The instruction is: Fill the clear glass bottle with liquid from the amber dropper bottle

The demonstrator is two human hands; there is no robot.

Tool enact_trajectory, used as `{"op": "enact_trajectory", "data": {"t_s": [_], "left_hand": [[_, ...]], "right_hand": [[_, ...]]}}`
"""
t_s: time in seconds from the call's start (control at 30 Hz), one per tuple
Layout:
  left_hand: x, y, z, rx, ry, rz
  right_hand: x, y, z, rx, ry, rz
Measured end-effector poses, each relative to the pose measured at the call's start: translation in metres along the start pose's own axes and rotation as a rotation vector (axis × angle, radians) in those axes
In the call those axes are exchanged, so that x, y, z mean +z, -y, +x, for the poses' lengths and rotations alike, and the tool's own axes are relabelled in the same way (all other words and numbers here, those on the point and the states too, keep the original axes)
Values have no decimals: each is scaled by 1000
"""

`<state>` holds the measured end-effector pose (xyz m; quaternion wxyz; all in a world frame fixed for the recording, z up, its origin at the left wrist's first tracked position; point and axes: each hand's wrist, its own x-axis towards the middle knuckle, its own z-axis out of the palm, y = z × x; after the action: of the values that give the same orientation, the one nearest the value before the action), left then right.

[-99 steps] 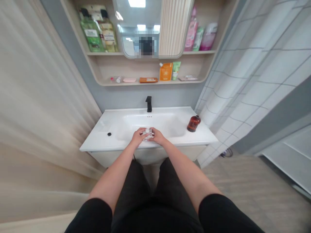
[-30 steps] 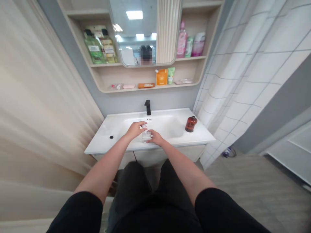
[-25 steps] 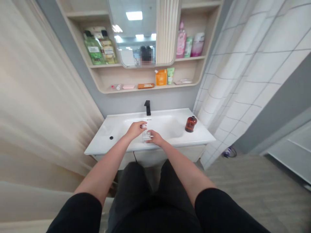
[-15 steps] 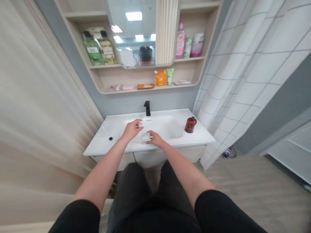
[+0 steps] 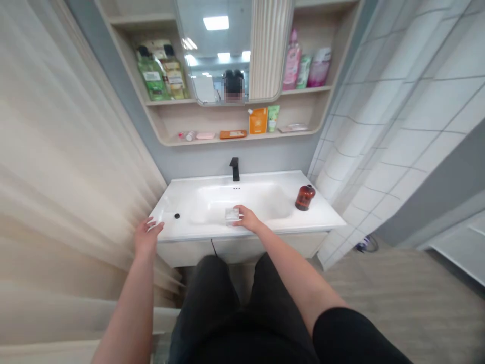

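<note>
My right hand grips a small clear box from its right side, over the front part of the sink basin. What is inside the box is too blurred to name. At the far left, my left hand is by the front corner of the white countertop, fingers spread and thumb apart. I can make out nothing held in it. Just beyond its fingers lies a faint see-through thing, its kind unclear. To the right of that sits a small round black piece.
Behind the basin rises a black faucet. An amber bottle stands on the counter's right end. Above are a mirror and shelves with several bottles, an orange pouch and a green tube. Curtains hang on both sides.
My left hand has left the clear box and swung left to the counter's corner; the small pale piece in its fingers no longer shows. My right hand keeps the box. The view has shifted slightly.
</note>
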<state>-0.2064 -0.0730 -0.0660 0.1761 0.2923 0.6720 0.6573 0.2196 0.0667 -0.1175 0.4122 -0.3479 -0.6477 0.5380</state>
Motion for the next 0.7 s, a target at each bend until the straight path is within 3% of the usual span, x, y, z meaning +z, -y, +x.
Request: {"op": "enact_trajectory", "data": {"t_s": [0.1,0.2,0.5,0.57,0.7], "left_hand": [[-21,6,26,25,28,430],[-22,8,41,97,120,705],[-8,14,56,203,319,1009],[-8,12,52,270,294,1045],[5,5,27,531,107,944]], "right_hand": [[0,-1,1,17,3,-7],[0,-1,0,23,-3,-12],[-2,-2,-2,38,6,-4],[-2,-2,-2,38,11,4],[-2,-2,-1,38,6,-7]]}}
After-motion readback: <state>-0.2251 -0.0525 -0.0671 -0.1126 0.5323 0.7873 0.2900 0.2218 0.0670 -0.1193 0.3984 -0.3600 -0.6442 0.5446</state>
